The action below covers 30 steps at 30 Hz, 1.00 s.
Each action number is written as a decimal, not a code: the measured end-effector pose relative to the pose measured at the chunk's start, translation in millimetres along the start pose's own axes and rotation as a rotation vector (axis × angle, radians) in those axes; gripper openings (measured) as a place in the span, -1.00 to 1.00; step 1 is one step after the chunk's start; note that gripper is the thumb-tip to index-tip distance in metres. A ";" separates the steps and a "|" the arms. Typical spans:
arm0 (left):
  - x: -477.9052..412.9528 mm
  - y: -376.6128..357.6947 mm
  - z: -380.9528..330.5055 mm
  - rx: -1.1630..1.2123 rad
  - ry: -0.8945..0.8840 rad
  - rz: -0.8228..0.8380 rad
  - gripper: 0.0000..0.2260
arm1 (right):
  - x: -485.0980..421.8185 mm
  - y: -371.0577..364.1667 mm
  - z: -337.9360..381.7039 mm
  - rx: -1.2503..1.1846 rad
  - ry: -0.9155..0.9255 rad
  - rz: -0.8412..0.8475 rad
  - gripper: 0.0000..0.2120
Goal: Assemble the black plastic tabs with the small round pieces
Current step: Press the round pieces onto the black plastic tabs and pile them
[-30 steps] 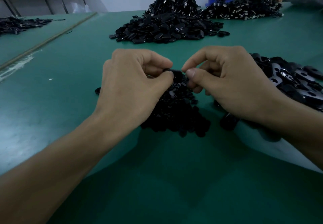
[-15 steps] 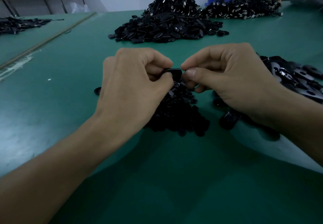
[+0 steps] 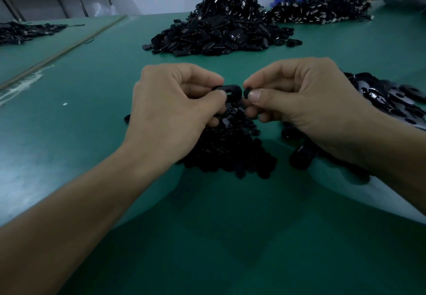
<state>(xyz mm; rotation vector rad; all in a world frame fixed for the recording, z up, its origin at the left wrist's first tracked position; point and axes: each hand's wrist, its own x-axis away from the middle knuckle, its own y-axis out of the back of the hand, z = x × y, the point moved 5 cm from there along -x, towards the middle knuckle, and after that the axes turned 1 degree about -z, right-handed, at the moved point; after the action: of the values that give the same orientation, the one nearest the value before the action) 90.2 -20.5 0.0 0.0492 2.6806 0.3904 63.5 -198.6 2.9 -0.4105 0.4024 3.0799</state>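
A black plastic tab [image 3: 228,90] was pinched by the left hand [image 3: 175,110], a round piece [image 3: 246,92] by the right hand [image 3: 306,101]; if misaligned, the piece might be dropped.

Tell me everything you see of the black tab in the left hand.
The black tab is small, flat and rounded, plastic-looking, with a slot near its free end. It lies roughly level above the pile of round pieces. The left hand pinches its left end; its free end faces the round piece the right hand pinches, contact unclear.
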 end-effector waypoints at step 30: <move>4.7 -10.2 -10.7 0.185 -0.035 0.098 -0.81 | 1.9 -1.5 11.6 0.222 0.177 -0.126 -0.87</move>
<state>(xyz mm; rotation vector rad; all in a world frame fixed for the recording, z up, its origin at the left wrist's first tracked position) 81.7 -32.7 4.4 0.2411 2.6786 0.1687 58.8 -194.3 12.8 -0.6730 0.6850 2.8456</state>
